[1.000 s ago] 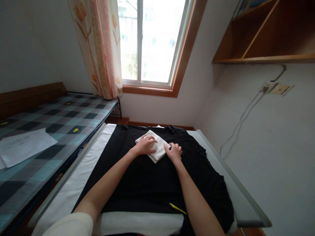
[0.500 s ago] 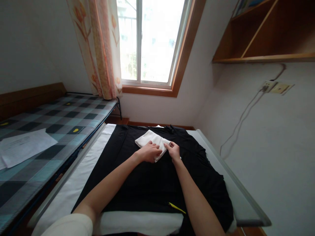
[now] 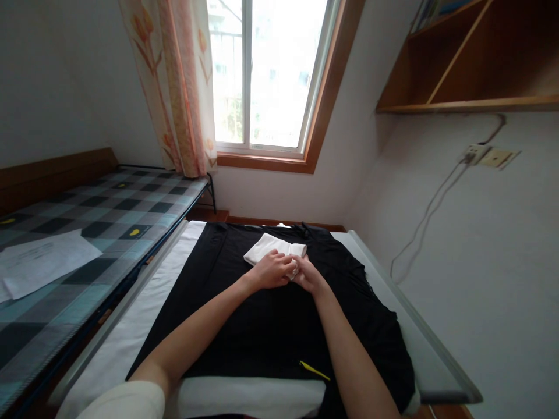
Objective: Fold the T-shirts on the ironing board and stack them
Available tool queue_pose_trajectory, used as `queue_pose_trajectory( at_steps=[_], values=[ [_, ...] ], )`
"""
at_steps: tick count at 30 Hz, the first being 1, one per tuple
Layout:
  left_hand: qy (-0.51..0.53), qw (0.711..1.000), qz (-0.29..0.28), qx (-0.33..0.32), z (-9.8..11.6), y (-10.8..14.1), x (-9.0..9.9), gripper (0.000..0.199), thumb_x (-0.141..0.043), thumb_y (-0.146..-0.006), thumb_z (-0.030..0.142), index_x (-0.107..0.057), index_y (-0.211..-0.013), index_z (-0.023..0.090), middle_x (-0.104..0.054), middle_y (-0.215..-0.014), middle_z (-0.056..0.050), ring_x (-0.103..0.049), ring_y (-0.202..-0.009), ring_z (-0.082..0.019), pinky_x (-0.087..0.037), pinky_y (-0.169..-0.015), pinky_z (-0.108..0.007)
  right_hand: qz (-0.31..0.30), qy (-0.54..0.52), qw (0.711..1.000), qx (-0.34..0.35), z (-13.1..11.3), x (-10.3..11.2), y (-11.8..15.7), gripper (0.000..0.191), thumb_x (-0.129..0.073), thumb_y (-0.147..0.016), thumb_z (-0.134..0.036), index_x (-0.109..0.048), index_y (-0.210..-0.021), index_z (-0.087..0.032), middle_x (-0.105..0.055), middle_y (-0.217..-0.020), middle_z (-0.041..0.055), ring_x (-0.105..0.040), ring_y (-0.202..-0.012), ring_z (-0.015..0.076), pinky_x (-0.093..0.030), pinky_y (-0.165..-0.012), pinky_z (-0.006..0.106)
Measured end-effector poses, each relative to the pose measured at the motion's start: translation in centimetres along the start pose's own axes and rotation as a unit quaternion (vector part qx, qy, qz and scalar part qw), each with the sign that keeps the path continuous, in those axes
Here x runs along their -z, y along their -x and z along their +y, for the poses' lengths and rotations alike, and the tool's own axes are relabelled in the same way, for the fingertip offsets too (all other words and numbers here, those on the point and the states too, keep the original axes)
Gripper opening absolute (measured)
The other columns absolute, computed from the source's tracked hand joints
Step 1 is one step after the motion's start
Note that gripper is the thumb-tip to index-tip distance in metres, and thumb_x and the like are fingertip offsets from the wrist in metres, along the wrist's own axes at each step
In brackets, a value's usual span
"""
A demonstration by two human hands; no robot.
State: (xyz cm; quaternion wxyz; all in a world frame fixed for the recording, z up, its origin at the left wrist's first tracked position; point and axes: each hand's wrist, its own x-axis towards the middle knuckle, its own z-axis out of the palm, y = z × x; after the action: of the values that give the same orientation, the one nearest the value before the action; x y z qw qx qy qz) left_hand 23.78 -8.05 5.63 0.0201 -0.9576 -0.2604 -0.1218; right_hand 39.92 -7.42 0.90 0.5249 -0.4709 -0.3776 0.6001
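Note:
A folded white cloth (image 3: 264,247) is held above the black fabric (image 3: 244,331) spread over the table. My left hand (image 3: 274,270) is closed on the cloth's near edge, its fingers bent over it. Close against it, my right hand (image 3: 308,273) pinches the cloth's right end. The fingertips of both hands nearly meet and partly hide the cloth's near corner. A thin yellow object (image 3: 314,370) lies on the black fabric near its front edge, left of my right forearm.
The table (image 3: 430,343) has a pale raised edge. White fabric (image 3: 135,326) shows along its left side. To the left stands a bed with a checked mattress (image 3: 126,201) and papers (image 3: 48,262). A cable (image 3: 419,227) hangs from a wall socket (image 3: 489,156) at right.
My right hand has moved slightly left and down, closer to my left hand. The cloth has shifted a little right, and its right end is now bent between the hands.

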Motion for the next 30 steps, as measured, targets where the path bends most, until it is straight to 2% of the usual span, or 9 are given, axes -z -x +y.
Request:
queue_pose_trajectory(
  at_steps=[3, 6, 9, 13, 16, 20, 24, 27, 30],
  values=[
    [0.084, 0.996, 0.035, 0.013, -0.9, 0.1, 0.3, 0.013, -0.057, -0.085, 0.03, -0.063, -0.092, 0.021, -0.065, -0.095, -0.004, -0.06, -0.086, -0.017, -0.041, -0.085, -0.031, 0.068, 0.012, 0.997, -0.021, 0.7, 0.1, -0.4, 0.055, -0.068, -0.06, -0.02, -0.043, -0.108, -0.029, -0.064, -0.082, -0.0036, -0.065, -0.064, 0.0175, -0.054, -0.05, 0.03],
    [0.145, 0.974, 0.132, 0.117, -3.0, 0.6, 0.3, 0.023, -0.047, -0.093, 0.034, -0.063, -0.085, 0.02, -0.066, -0.089, -0.003, -0.059, -0.081, -0.014, -0.044, -0.082, -0.028, 0.104, 0.079, 0.991, 0.024, 0.3, 1.2, -1.2, 0.051, -0.063, -0.058, -0.018, -0.049, -0.107, -0.025, -0.064, -0.085, -0.0004, -0.063, -0.066, 0.0173, -0.051, -0.05, 0.027],
    [0.133, 0.947, 0.185, 0.225, -5.4, 1.5, -1.0, 0.027, -0.041, -0.096, 0.034, -0.064, -0.093, 0.02, -0.066, -0.099, -0.007, -0.06, -0.093, -0.017, -0.044, -0.088, -0.03, 0.102, 0.161, 0.979, 0.067, -2.1, 3.7, -1.5, 0.046, -0.06, -0.056, -0.015, -0.058, -0.101, -0.019, -0.067, -0.085, 0.0026, -0.063, -0.068, 0.0174, -0.049, -0.055, 0.025],
    [0.073, 0.935, 0.115, 0.327, -7.6, 3.2, -4.0, 0.036, -0.046, -0.093, 0.04, -0.057, -0.124, 0.023, -0.057, -0.131, -0.01, -0.049, -0.126, -0.024, -0.035, -0.105, -0.041, 0.12, 0.271, 0.951, 0.093, -8.0, 7.5, -1.4, 0.042, -0.058, -0.053, -0.009, -0.067, -0.094, -0.017, -0.07, -0.083, 0.002, -0.061, -0.068, 0.0163, -0.045, -0.057, 0.022],
    [0.035, 0.933, 0.055, 0.355, -8.7, 4.5, -5.5, 0.049, -0.047, -0.091, 0.046, -0.051, -0.135, 0.025, -0.047, -0.145, -0.011, -0.034, -0.139, -0.028, -0.024, -0.113, -0.048, 0.125, 0.346, 0.927, 0.077, -12.6, 9.3, -1.4, 0.048, -0.057, -0.052, -0.005, -0.07, -0.097, -0.017, -0.069, -0.074, -0.0006, -0.054, -0.057, 0.0118, -0.038, -0.05, 0.02],
    [0.024, 0.931, 0.022, 0.363, -9.7, 6.5, -5.6, 0.052, -0.041, -0.092, 0.052, -0.049, -0.138, 0.029, -0.041, -0.151, -0.006, -0.028, -0.143, -0.028, -0.017, -0.116, -0.049, 0.105, 0.409, 0.905, 0.059, -17.1, 10.0, -2.2, 0.051, -0.055, -0.052, -0.003, -0.072, -0.099, -0.015, -0.066, -0.066, -0.0015, -0.048, -0.049, 0.009, -0.034, -0.047, 0.019],
    [0.017, 0.926, 0.013, 0.376, -10.5, 8.1, -5.2, 0.056, -0.038, -0.092, 0.055, -0.044, -0.142, 0.03, -0.036, -0.154, -0.005, -0.025, -0.144, -0.027, -0.016, -0.117, -0.048, 0.111, 0.441, 0.884, 0.11, -19.9, 10.2, -3.5, 0.042, -0.054, -0.054, -0.003, -0.072, -0.091, -0.012, -0.068, -0.073, 0.002, -0.051, -0.055, 0.0097, -0.038, -0.051, 0.019],
    [0.015, 0.926, 0.012, 0.376, -10.6, 8.5, -5.1, 0.058, -0.036, -0.093, 0.055, -0.044, -0.143, 0.028, -0.035, -0.154, -0.005, -0.025, -0.145, -0.026, -0.017, -0.117, -0.046, 0.159, 0.426, 0.875, 0.169, -21.6, 11.2, -5.0, 0.039, -0.054, -0.059, -0.006, -0.07, -0.095, -0.009, -0.067, -0.076, 0.004, -0.053, -0.059, 0.0111, -0.041, -0.054, 0.021],
    [0.016, 0.927, 0.014, 0.375, -10.6, 8.5, -5.2, 0.058, -0.036, -0.093, 0.055, -0.044, -0.143, 0.028, -0.036, -0.154, -0.005, -0.025, -0.145, -0.026, -0.017, -0.117, -0.046, 0.28, 0.362, 0.85, 0.262, -22.6, 13.7, -6.9, 0.046, -0.055, -0.062, -0.008, -0.065, -0.107, -0.009, -0.066, -0.088, 0.0065, -0.056, -0.069, 0.0128, -0.046, -0.059, 0.023]
  ],
)
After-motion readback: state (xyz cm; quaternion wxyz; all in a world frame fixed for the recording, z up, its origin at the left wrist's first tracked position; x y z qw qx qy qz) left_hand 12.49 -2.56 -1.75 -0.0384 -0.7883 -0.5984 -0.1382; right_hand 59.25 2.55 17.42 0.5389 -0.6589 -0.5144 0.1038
